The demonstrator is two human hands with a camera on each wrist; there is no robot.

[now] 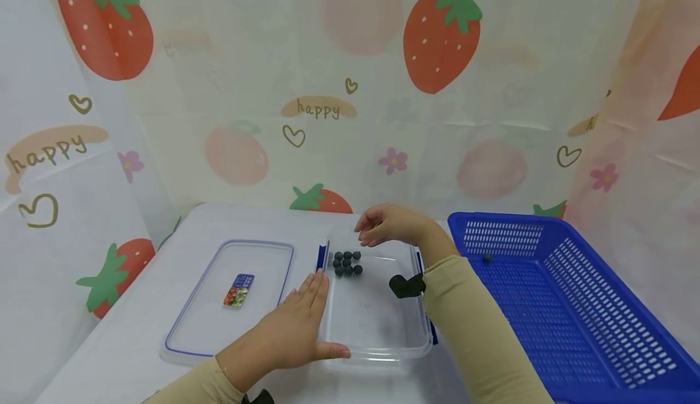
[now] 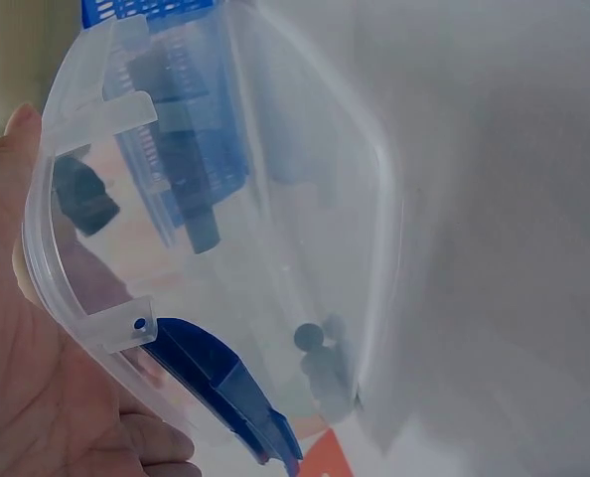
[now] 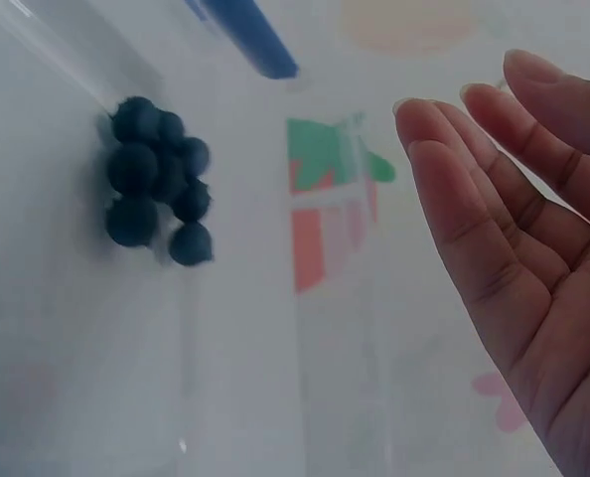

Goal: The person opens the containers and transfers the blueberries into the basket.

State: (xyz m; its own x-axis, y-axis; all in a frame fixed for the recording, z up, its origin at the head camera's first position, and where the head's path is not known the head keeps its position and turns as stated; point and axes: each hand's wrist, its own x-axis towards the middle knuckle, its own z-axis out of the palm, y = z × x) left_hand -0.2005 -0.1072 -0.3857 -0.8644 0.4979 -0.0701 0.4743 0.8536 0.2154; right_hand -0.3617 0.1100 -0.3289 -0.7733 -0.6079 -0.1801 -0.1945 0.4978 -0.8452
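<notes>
Several dark blueberries [image 1: 347, 264] lie grouped at the far left corner of a clear plastic container [image 1: 377, 313]; the right wrist view shows the berries [image 3: 133, 170] from close by. My left hand [image 1: 295, 325] rests along the container's left side and near corner, fingers straight, thumb over the front rim. In the left wrist view the hand [image 2: 47, 328] is against the container wall [image 2: 305, 199] beside a blue latch [image 2: 221, 378]. Above the far edge is my right hand [image 1: 391, 225], its fingers loosely bent; the right wrist view shows this hand [image 3: 523, 209] holding nothing.
To the left lies a clear lid [image 1: 172, 331] with a blue seal and a small printed label [image 1: 239, 290] on it. A blue basket [image 1: 547, 307] stands at the right, with one dark berry [image 1: 487, 259] in its far left part. A patterned cloth hangs behind the table.
</notes>
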